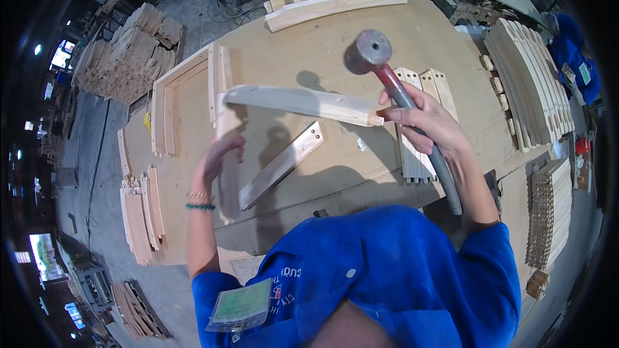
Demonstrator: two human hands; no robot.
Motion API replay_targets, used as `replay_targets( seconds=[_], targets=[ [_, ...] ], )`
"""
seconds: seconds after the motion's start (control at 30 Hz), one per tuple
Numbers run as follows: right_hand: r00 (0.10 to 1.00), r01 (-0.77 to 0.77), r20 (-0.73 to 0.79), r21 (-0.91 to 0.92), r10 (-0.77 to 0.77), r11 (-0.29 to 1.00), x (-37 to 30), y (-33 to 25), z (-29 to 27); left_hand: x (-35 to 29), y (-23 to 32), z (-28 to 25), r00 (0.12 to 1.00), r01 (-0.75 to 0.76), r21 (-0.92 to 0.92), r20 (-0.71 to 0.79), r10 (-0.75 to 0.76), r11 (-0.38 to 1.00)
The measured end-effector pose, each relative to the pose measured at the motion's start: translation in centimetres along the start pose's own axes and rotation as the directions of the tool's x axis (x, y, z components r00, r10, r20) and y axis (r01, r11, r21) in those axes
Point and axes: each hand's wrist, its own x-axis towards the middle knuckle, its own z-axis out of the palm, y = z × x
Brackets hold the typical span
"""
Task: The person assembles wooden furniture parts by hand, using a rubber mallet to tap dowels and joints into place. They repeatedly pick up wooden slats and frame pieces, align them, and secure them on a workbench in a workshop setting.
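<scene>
My right hand [433, 121] is closed round the handle of a mallet [369, 51] with a grey cylindrical head, tilted up and away from me. Its thumb and fingertips meet the right end of a curved wooden rail [303, 103]. At the left, that rail meets a wooden post [229, 183], which looks joined to it, though blur hides the joint. My left hand [219, 156] is wrapped round the post. Below the rail, a loose wooden piece [284, 164] with two holes at one end lies slantwise on the table [361, 174].
Slats [419, 161] lie behind my right hand. Wooden frames [169, 116] rest at the left, others [335, 6] at the far edge. Slat bundles [138, 216] lie near left. Board stacks [529, 84] stand at right, where another person in blue [574, 58] is nearby.
</scene>
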Motion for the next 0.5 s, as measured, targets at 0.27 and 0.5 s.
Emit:
replay_targets(
  seconds=[0.27,0.5],
  targets=[
    [0.944,-0.125,-0.330,-0.282,0.026,0.951,-3.8,5.0,-3.6,-9.3,0.9,0.2,0.870,-0.219,0.411,-0.327,0.368,0.885],
    [0.946,-0.141,-0.317,-0.209,0.070,0.968,-5.9,6.3,-4.2,-10.4,-0.3,1.4,0.793,-0.235,0.688,-0.274,0.545,0.687]
  ],
)
